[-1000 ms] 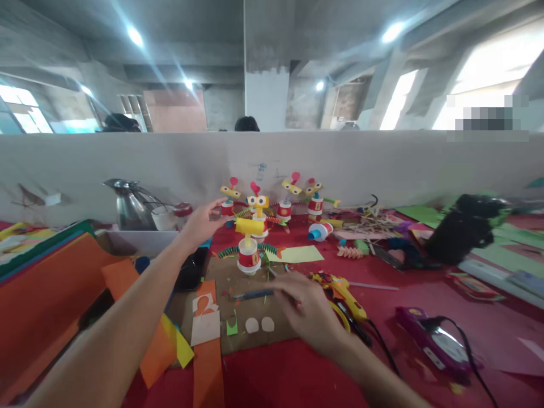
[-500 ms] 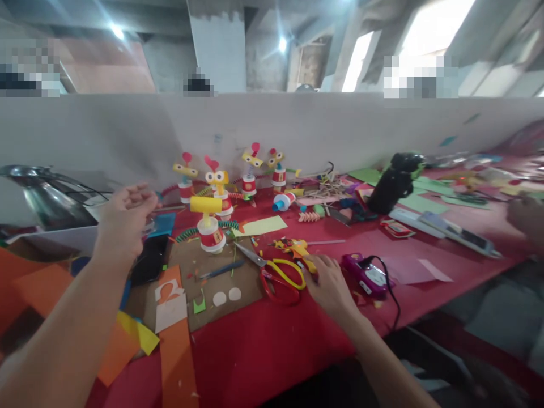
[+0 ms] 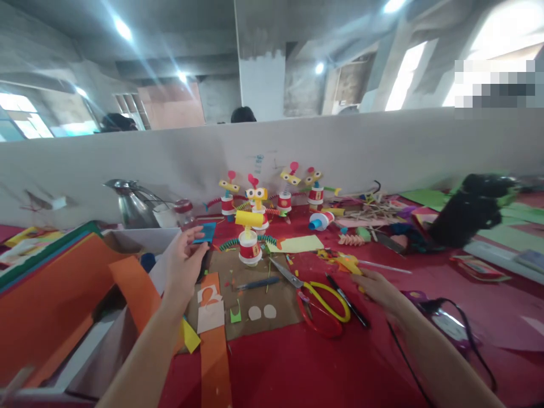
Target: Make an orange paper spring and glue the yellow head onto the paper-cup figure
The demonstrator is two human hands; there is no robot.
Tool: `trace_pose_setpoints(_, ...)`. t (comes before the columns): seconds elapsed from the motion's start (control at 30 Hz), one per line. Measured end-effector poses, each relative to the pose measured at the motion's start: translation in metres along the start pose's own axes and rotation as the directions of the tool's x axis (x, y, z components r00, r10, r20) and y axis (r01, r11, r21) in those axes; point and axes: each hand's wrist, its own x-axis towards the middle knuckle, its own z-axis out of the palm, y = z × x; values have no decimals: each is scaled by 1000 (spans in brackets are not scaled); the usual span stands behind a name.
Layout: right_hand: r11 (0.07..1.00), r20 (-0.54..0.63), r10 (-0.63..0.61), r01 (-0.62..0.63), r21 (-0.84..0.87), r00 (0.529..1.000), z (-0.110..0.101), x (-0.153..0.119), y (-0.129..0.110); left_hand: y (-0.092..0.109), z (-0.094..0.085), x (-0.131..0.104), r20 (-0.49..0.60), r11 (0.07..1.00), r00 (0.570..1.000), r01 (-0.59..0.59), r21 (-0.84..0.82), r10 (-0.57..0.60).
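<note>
My right hand [image 3: 376,289] is closed around the handle of a yellow glue gun [image 3: 349,264], which lies low over the red cloth with a clear glue stick jutting from it. My left hand [image 3: 187,258] is raised, fingers apart and holding nothing, beside a piece of blue paper [image 3: 207,233]. Between my hands, a paper-cup figure [image 3: 249,247] with a yellow tube head and green spring arms stands upright on a brown board [image 3: 283,314]. Scissors [image 3: 323,300] with yellow and red handles lie partly on that board. A black pen [image 3: 348,300] rests beside them.
Several finished cup figures [image 3: 256,198] stand against the white partition [image 3: 170,153]. A box [image 3: 102,340] with orange sheets is at left, a steel jug [image 3: 130,204] behind it. At right are a purple device [image 3: 453,326] with a black cord and a black bottle-like object [image 3: 467,209].
The view has swung left, so the table things sit further right. My right hand has closed on the glue gun, and the black pen now shows beside the scissors. My left hand is lower.
</note>
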Motion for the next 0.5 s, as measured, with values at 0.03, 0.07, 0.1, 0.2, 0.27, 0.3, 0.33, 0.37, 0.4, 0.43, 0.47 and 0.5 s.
trace_pose_setpoints(0.03,991,23,69,-71,112,997,0,-4,-5,4,1,8,26,998,999,-44,48,42)
trace_pose_setpoints(0.07,967,50,133,-141,214,990,2,-9,-10,9,3,17,63,990,994,-92,105,86)
trace_pose_setpoints(0.1,931,81,180,-196,307,980,4,-13,-15,14,6,27,138,977,983,-144,159,122)
trace_pose_setpoints(0.2,814,157,223,-272,513,962,18,-27,-35,29,20,59,349,919,916,-298,259,198)
trace_pose_setpoints(0.27,775,187,204,-275,569,961,31,-37,-49,34,32,77,480,884,854,-370,284,203)
trace_pose_setpoints(0.3,768,190,186,-263,584,964,38,-43,-55,36,39,85,539,873,816,-405,271,211)
trace_pose_setpoints(0.33,766,187,170,-249,593,968,45,-49,-61,36,45,90,589,869,780,-427,250,213)
trace_pose_setpoints(0.37,767,191,144,-231,599,971,52,-55,-66,36,50,94,628,872,751,-432,229,207)
trace_pose_setpoints(0.4,772,203,112,-214,599,973,58,-61,-71,35,54,97,656,880,728,-427,208,198)
trace_pose_setpoints(0.43,782,226,70,-194,593,972,63,-66,-74,33,57,98,677,892,712,-412,187,187)
trace_pose_setpoints(0.47,797,250,23,-169,580,968,68,-71,-76,32,59,98,691,907,701,-388,165,174)
trace_pose_setpoints(0.5,819,273,-24,-137,558,962,72,-75,-77,30,59,97,696,924,700,-355,141,163)
